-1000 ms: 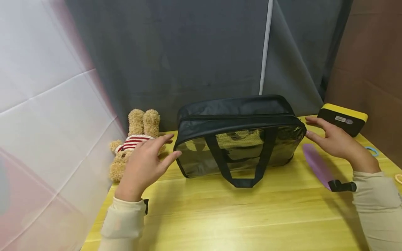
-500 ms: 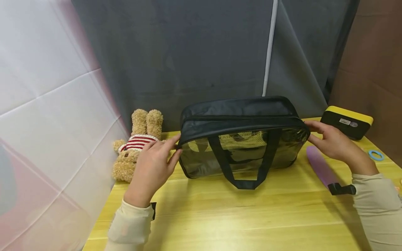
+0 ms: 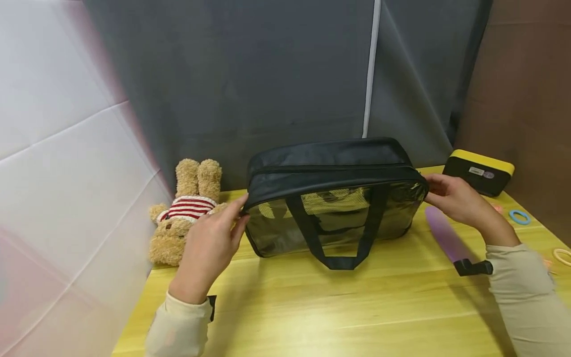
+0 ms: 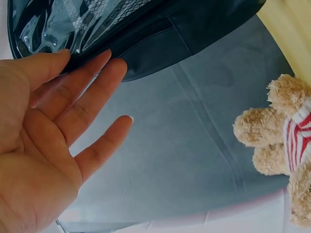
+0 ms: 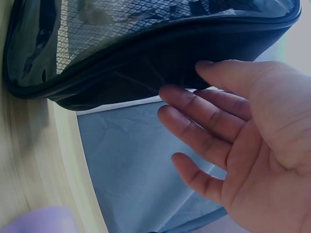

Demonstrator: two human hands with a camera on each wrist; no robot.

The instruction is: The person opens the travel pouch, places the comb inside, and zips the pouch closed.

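Bag contents perhaps mesh-veiled; yellow ring edge-cropped.

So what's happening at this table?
A person has both hands on a black bag that stands on a yellow table. The left hand touches its left end with straight fingers, and the right hand touches its right end, near the zip. A teddy bear lies left of the bag; a purple tool and a yellow-topped box sit to its right.
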